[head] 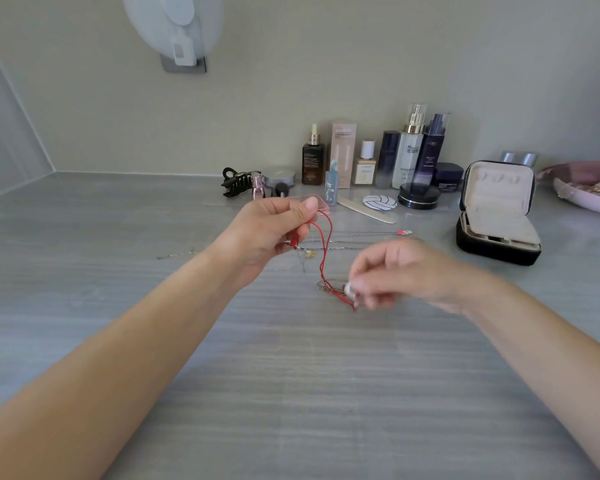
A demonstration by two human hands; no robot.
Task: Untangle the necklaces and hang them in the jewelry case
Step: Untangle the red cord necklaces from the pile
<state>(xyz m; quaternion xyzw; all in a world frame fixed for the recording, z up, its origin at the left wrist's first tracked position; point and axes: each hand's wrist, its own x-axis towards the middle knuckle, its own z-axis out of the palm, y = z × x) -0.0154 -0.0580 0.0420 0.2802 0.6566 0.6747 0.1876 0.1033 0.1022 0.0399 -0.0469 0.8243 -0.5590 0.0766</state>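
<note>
My left hand (274, 230) is raised above the grey tabletop and pinches the upper end of a red cord necklace (326, 251). The cord hangs down in a loop to my right hand (402, 275), which pinches its lower end near a small pale bead, low over the table and blurred. A thin gold chain (328, 287) lies tangled with the cord under my right hand. Thin silver chains (354, 233) stretch across the table behind, one ending in a small red pendant (404, 232). The black jewelry case (499, 209) stands open at the right, its beige lining showing.
Cosmetic bottles and jars (409, 150) line the back wall, with a black hair claw (236, 181), a nail file (364, 209) and a round volleyball-patterned compact (380, 202). A pink dish (589, 192) sits at the far right. Another thin chain (177, 254) lies at the left.
</note>
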